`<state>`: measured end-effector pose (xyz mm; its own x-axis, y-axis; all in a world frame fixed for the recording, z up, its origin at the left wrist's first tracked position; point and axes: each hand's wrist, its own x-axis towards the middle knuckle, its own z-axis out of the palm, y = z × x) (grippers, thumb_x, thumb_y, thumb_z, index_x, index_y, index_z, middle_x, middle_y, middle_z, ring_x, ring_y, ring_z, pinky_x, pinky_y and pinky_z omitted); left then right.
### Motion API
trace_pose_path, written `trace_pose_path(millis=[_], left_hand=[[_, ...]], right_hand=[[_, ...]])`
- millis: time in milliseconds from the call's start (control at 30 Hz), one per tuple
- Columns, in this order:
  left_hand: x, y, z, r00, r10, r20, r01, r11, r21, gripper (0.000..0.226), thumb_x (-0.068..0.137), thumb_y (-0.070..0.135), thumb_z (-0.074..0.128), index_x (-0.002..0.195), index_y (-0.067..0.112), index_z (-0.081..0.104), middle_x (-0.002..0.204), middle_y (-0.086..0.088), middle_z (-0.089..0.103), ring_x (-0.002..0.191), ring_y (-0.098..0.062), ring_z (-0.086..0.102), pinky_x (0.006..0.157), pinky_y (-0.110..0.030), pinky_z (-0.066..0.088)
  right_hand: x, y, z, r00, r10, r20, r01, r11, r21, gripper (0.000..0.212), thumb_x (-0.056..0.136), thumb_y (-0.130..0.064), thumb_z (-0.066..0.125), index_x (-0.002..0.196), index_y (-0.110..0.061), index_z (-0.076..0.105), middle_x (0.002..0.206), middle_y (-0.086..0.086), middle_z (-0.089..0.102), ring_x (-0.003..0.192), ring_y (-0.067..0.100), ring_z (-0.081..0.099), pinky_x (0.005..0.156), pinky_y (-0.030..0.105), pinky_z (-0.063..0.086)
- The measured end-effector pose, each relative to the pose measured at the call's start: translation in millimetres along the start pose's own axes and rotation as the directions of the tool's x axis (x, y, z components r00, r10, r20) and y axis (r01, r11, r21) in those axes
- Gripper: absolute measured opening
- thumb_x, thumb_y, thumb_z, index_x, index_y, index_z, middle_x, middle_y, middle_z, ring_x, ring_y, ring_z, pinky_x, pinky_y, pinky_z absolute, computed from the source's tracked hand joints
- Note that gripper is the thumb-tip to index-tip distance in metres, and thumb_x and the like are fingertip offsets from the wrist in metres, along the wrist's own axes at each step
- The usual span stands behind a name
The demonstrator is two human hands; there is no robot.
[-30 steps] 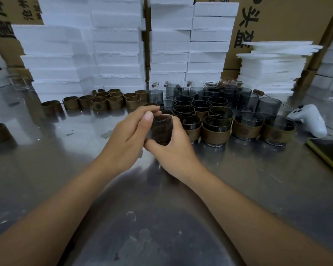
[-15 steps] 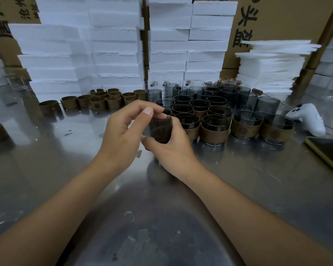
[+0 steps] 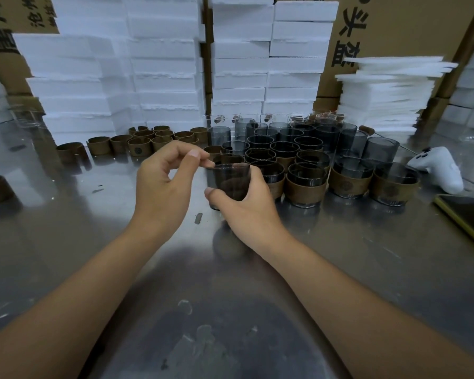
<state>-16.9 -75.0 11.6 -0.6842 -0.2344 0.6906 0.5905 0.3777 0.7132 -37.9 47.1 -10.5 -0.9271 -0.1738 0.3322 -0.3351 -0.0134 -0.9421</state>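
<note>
Head view, glass [image 3: 231,181] gripped in right fingers [image 3: 255,178]

- shiny steel table [image 3: 340,269] with small flecks.
- dark glasses in brown sleeves [image 3: 305,184] in rows at middle right, with bare smoky glasses [image 3: 326,135] behind them.
- loose brown sleeves [image 3: 140,146] clustered to their left.
- white foam boxes [image 3: 162,77] stacked along the back, before printed cardboard cartons [image 3: 408,23].
- stack of thin foam sheets [image 3: 389,91] at the right.
- white controller [image 3: 438,169] beside the sleeved glasses, near a dark tray [image 3: 471,214].
</note>
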Motion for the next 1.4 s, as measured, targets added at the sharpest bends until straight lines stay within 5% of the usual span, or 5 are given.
trace_pose_path(millis=[400, 567, 833, 1133, 1400], left_hand=[[2.7, -5.9, 1.6, 0.933, -0.282, 0.225, 0.297, 0.954, -0.039, 0.026, 0.101, 0.023, 0.038, 0.104, 0.02, 0.064, 0.106, 0.009, 0.069, 0.1, 0.006, 0.06, 0.088, -0.009, 0.041], [2.5, -7.4, 0.4, 0.925, -0.279, 0.257, 0.302, 0.952, -0.053, 0.03, 0.103, 0.028, 0.033, 0.102, 0.025, 0.064, 0.109, 0.006, 0.069, 0.111, -0.005, 0.059, 0.103, -0.025, 0.039], [0.2, -1.6, 0.9, 0.916, -0.165, 0.365, 0.209, 0.974, -0.083, 0.031, 0.099, 0.04, 0.036, 0.106, 0.028, 0.064, 0.103, 0.017, 0.071, 0.105, 0.005, 0.059, 0.086, -0.005, 0.04], [4.6, -1.2, -2.4, 0.966, -0.101, 0.24, 0.147, 0.973, -0.18, 0.032, 0.093, 0.034, 0.039, 0.087, 0.03, 0.07, 0.086, 0.008, 0.074, 0.101, -0.017, 0.066, 0.11, -0.045, 0.033], [8.6, -10.3, -7.3, 0.963, -0.224, 0.148, 0.244, 0.96, -0.135, 0.033, 0.093, 0.038, 0.039, 0.086, 0.024, 0.068, 0.083, 0.007, 0.075, 0.097, -0.006, 0.064, 0.091, -0.028, 0.036]], right_hand=[[0.2, 1.8, -0.1, 1.0, -0.014, 0.016, 0.014, 1.0, -0.017, 0.041, 0.076, -0.022, 0.074, 0.107, -0.027, 0.049, 0.094, -0.008, 0.064, 0.085, 0.007, 0.064, 0.065, 0.014, 0.051], [-1.6, 1.1, 0.4, 0.997, 0.001, 0.073, 0.004, 0.997, -0.073, 0.045, 0.076, -0.023, 0.074, 0.112, -0.026, 0.048, 0.1, -0.004, 0.063, 0.089, 0.01, 0.064, 0.067, 0.016, 0.05], [-1.6, 0.2, 0.1, 0.994, 0.02, 0.104, -0.007, 0.993, -0.116, 0.045, 0.075, -0.023, 0.073, 0.113, -0.022, 0.049, 0.098, -0.005, 0.062, 0.084, 0.003, 0.06, 0.061, 0.01, 0.046], [1.0, 0.8, -0.9, 0.998, 0.055, 0.014, -0.054, 0.998, -0.032, 0.038, 0.076, -0.023, 0.074, 0.106, -0.022, 0.05, 0.092, -0.005, 0.064, 0.081, 0.008, 0.063, 0.059, 0.012, 0.048], [0.5, 1.7, 0.5, 0.998, 0.064, 0.014, -0.064, 0.998, -0.028, 0.039, 0.076, -0.022, 0.074, 0.108, -0.022, 0.051, 0.097, 0.0, 0.067, 0.088, 0.017, 0.067, 0.07, 0.023, 0.053]])
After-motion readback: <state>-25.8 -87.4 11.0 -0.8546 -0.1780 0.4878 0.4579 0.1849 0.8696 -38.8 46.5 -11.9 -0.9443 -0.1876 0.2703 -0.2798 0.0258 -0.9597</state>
